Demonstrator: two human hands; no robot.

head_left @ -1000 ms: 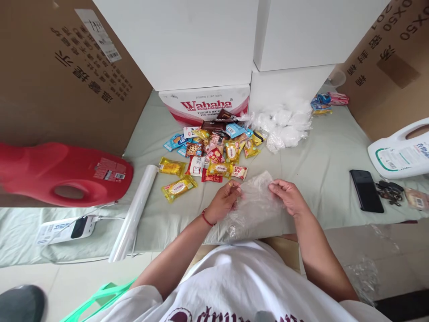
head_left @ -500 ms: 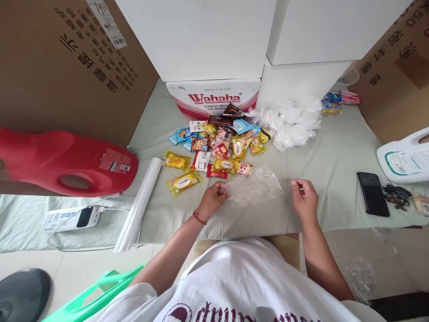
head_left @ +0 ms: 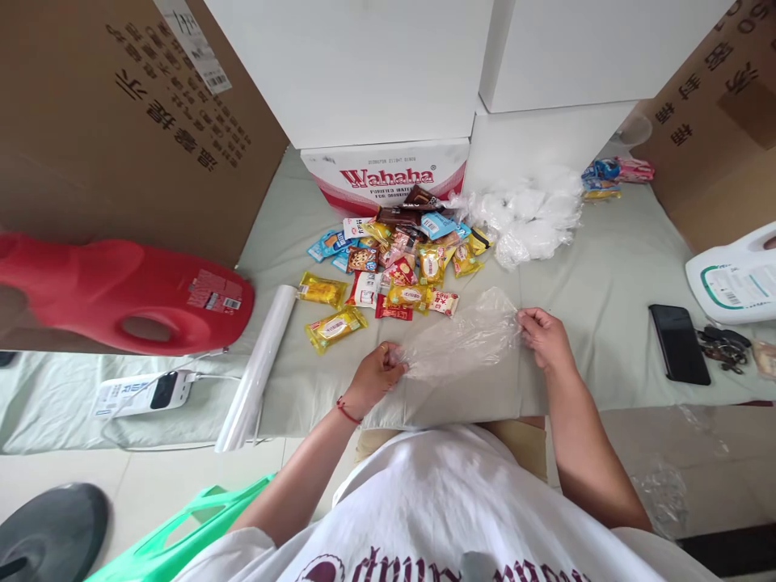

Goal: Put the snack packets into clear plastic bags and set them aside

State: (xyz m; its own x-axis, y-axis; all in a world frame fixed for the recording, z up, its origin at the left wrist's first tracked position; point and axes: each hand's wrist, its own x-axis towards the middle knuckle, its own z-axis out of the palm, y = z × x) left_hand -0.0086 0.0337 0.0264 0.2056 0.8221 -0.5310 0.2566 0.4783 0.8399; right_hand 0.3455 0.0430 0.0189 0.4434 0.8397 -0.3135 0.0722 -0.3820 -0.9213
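Clear plastic film (head_left: 464,335) is spread between the two hands at the middle of the near edge of the cloth-covered surface (head_left: 606,283), on the near side of a pile of wrapped snacks (head_left: 433,265). The left hand (head_left: 377,372) pinches its gathered end; the right hand (head_left: 546,335) grips the opposite edge between thumb and fingers. Whether its underside touches the cloth cannot be determined.

Handling, as judged: very light, limp, somewhat slippery, liable to cling, crease or tear. Opposite edges offer the soundest hold, with light, even tension.

The covering is pale green and wrinkled. A bundle of crumpled clear plastic (head_left: 533,214) adjoins the snacks, before white boxes (head_left: 345,73). A glossy white roll (head_left: 258,368) slants across the near edge at left; a phone (head_left: 680,343) lies towards the near right corner. The floor (head_left: 151,477) is tiled.
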